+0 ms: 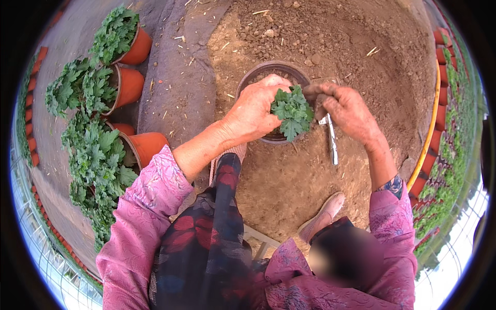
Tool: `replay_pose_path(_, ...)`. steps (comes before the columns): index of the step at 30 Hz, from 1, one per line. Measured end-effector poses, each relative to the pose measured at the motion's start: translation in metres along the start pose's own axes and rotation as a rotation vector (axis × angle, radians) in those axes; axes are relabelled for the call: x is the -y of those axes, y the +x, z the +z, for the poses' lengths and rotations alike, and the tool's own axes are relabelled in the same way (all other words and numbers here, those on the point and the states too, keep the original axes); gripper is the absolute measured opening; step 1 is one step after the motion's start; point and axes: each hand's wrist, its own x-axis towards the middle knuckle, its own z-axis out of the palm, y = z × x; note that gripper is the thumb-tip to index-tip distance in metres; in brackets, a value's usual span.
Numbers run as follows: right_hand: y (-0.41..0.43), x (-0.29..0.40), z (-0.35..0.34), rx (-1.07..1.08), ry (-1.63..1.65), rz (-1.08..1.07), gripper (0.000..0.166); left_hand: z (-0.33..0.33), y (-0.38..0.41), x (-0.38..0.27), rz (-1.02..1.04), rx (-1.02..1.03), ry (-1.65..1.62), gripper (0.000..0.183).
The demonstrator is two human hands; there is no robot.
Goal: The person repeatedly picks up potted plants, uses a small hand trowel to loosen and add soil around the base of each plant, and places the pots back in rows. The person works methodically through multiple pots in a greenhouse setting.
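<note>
My left hand (254, 110) curls around a small green leafy plant (293, 110) with lobed leaves, over a round dark plastic pot (248, 77). Its fingertips and the plant's stem are hidden. Soil shows inside the pot's far side. At the plant's right edge is my right hand (347, 110), with bent, soil-stained fingers; whether they pinch anything cannot be made out. Below that hand, a hand tool with a silvery metal handle (332, 141) rests on the dirt. The hand covers part of its flat blade.
Orange-red pots (153, 145) with bushy leafy plants (97, 155) lie tipped over at the left, beside dark ground fabric (176, 89). Loose crumbly soil (333, 35) spreads beyond the pot. A yellow hose (431, 131) and rows of potted plants (449, 155) run along the right.
</note>
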Motion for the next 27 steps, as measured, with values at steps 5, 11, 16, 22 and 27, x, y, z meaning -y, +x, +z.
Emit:
replay_pose_path(5, -0.022, -0.016, 0.035, -0.223, -0.681, -0.316, 0.037, -0.003, 0.001, 0.001, -0.005, -0.113, 0.062, 0.031)
replay_pose_path(11, -0.027, -0.014, 0.053, -0.087, -0.789, -0.208, 0.032, -0.003, 0.005, 0.013, -0.065, -0.185, 0.006, 0.031)
replay_pose_path(16, -0.036, -0.009, 0.060, 0.053, -0.655, -0.247, 0.038, -0.005, 0.026, 0.000, -0.291, -0.082, 0.126, 0.028)
replay_pose_path(22, -0.026, 0.023, 0.093, -0.066, -0.661, -0.481, 0.046, -0.009, 0.038, -0.006, -0.312, 0.040, 0.252, 0.027)
replay_pose_path(27, -0.006, -0.016, 0.129, 0.014, -0.835, -0.405, 0.050, -0.013, 0.027, -0.027, -0.110, 0.129, 0.461, 0.048)
